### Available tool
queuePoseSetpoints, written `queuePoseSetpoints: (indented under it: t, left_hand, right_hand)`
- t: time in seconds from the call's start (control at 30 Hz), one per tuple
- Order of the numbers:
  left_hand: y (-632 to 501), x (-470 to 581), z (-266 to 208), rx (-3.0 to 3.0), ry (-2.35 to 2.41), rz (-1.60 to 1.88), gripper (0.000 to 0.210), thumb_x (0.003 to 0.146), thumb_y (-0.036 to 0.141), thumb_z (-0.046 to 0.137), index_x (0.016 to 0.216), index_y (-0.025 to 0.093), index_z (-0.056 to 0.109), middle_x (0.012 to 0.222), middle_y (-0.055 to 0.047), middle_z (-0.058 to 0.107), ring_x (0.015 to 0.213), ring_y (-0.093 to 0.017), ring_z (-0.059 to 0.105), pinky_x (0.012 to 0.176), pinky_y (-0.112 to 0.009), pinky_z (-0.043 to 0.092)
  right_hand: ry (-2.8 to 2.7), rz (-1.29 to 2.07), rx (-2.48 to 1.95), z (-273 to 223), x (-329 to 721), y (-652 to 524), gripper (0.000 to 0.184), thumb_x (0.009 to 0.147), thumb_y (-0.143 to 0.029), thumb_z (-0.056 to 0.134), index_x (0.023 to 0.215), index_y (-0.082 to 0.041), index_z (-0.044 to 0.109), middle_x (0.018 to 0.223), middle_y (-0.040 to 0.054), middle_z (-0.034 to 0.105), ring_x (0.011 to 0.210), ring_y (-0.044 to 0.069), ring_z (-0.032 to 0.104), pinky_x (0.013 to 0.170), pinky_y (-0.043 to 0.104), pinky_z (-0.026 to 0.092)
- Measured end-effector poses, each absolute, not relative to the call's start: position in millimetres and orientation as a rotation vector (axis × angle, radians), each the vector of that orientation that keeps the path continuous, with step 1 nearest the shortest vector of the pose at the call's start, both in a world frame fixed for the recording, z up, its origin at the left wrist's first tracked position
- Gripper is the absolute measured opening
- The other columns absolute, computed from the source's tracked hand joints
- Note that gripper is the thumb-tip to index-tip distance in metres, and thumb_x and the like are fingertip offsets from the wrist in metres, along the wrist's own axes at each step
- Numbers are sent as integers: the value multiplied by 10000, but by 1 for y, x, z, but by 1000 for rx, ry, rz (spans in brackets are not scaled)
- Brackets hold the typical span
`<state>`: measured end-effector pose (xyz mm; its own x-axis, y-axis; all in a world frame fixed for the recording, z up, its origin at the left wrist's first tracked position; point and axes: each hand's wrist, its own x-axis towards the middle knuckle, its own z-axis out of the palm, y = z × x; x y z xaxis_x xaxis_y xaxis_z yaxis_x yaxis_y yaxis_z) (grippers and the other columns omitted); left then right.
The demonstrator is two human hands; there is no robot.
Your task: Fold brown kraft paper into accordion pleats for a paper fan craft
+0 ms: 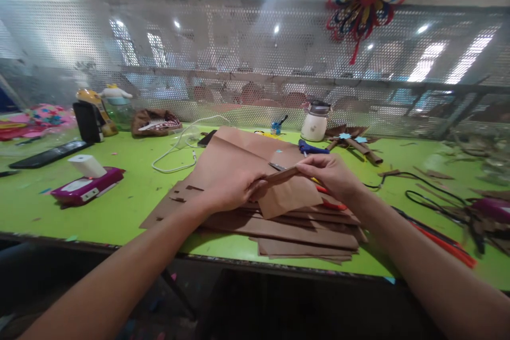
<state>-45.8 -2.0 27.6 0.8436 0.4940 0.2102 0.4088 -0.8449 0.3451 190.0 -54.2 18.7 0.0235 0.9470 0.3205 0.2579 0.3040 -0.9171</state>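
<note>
A narrow folded strip of brown paper (279, 176) is stretched between my two hands, above the table. My left hand (235, 189) grips its left end with the fingers curled round it. At its right end, my right hand (326, 170) pinches it between thumb and fingers. Below lies a stack of folded brown paper (287, 228), with a smaller loose brown piece (289, 199) on top. Scissors with red handles (332, 202) rest on the stack, partly hidden by my right hand. A large brown sheet (231, 156) spreads out behind my left hand.
On the green table (131, 170) stand a purple power strip (90, 188) with a white plug, left, and a white jar (314, 123), back. A blue glue gun (313, 149) lies behind my right hand. Black cable (422, 183) and orange-handled tool (446, 244) lie right.
</note>
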Motion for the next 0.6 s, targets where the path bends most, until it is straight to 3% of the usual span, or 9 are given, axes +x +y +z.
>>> queuePoseSetpoints:
  t: [0.23,0.33,0.43,0.6]
  left_hand:
    - [1,-47,27,2548,667,461,331,901,397,306,862,168,540,729,-8,560,661,-122,487,637,-236,373]
    - [0,-50,31,2288,603,418,326,885,434,352,776,163,497,614,26,485,563,-92,437,573,-215,365]
    - [-1,-54,34,1921,487,335,258,868,411,415,843,164,485,599,41,451,482,-65,385,467,-193,313]
    - [-12,-56,32,1565,339,131,163,864,317,448,912,166,484,603,34,445,451,-52,401,411,-181,239]
  right_hand:
    - [-1335,929,-1069,19,190,-54,285,683,-424,660,799,-165,689,672,15,627,587,119,540,547,250,423]
    - [-1261,979,-960,23,191,-55,256,727,-401,634,851,-184,688,771,32,653,664,122,581,634,259,464]
    - [-1278,969,-914,26,193,-57,236,738,-371,631,900,-206,673,845,36,661,709,127,598,683,277,484]
    - [-1509,1160,-915,34,176,-71,432,630,-290,727,1049,-246,627,911,17,660,758,152,617,664,279,501]
